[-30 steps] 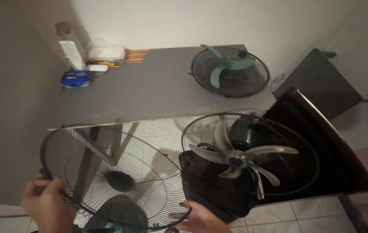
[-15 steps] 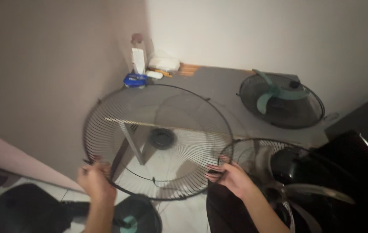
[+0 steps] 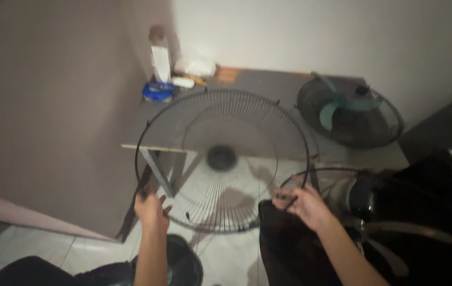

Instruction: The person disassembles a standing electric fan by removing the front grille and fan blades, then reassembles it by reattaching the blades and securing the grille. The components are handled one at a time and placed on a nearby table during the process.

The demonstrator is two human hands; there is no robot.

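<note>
I hold a round black wire fan guard [image 3: 220, 159] up in front of me, tilted toward the grey table [image 3: 268, 87]. My left hand [image 3: 149, 209] grips its rim at the lower left. My right hand [image 3: 303, 204] pinches the rim at the lower right. Behind the guard's right edge stands a fan [image 3: 363, 201] with its rear guard and grey blades exposed, resting on a dark seat or box.
A second fan head with teal blades [image 3: 347, 111] lies on the table's right end. At the far left corner sit a blue tape roll [image 3: 158, 91], a white bottle [image 3: 160, 61] and small tools. A round dark base [image 3: 183, 262] rests on the tiled floor below.
The guard has been lifted from low by the floor up to table height and moved right. My view swung left, and both hands rose with the rim.
</note>
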